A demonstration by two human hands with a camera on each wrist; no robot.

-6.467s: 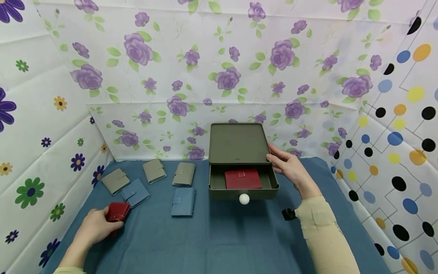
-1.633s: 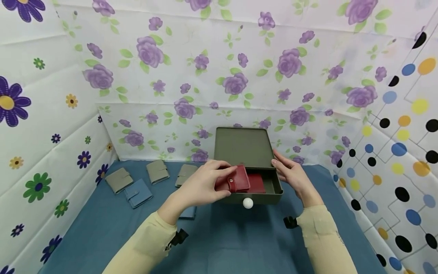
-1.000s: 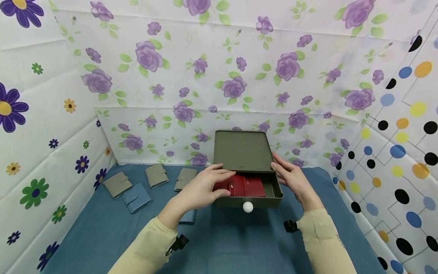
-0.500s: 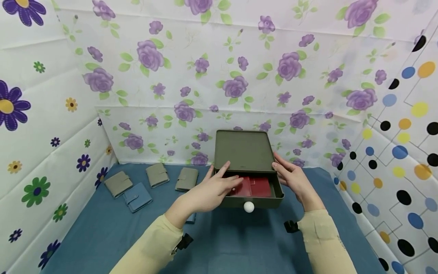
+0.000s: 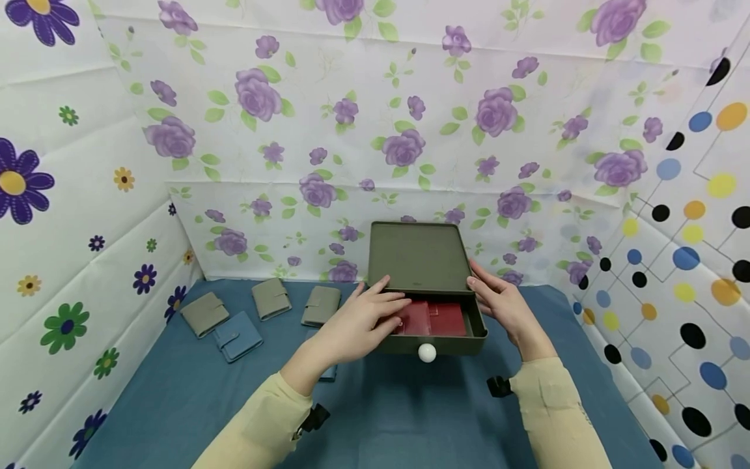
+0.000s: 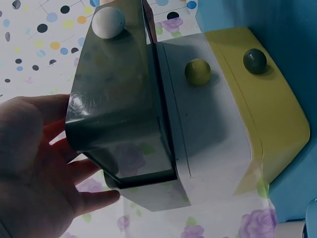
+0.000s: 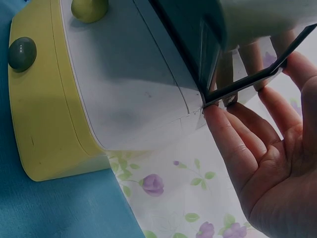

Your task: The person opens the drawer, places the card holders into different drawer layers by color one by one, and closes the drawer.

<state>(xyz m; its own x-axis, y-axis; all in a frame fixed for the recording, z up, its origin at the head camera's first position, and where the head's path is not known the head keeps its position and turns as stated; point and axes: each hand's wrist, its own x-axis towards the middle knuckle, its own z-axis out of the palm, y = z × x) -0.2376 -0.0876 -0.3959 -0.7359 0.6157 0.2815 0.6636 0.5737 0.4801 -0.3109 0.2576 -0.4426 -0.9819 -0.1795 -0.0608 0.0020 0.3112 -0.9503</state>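
Note:
A dark green drawer (image 5: 451,345) with a white knob (image 5: 427,353) stands pulled out from the top of a small drawer cabinet (image 5: 417,255). Two red wallets lie side by side in it: the left one (image 5: 415,318) is partly covered by my fingers, the right one (image 5: 448,319) shows more fully. My left hand (image 5: 357,326) is at the drawer's left side, its fingers spread and reaching over the rim; whether they touch the left wallet I cannot tell. My right hand (image 5: 506,306) rests with extended fingers against the cabinet's right side, thumb near the top corner.
On the blue cloth (image 5: 234,417) to the left lie grey wallets (image 5: 271,298) and a blue wallet (image 5: 237,335). Another blue wallet (image 5: 329,374) is mostly hidden beneath my left forearm and hand. White (image 6: 198,114) and yellow (image 6: 267,109) drawers sit under the green one.
My left hand took a red wallet from the cloth, carried it right into the drawer beside the other one, and let go, its fingers spreading. My right hand has stayed at the cabinet.

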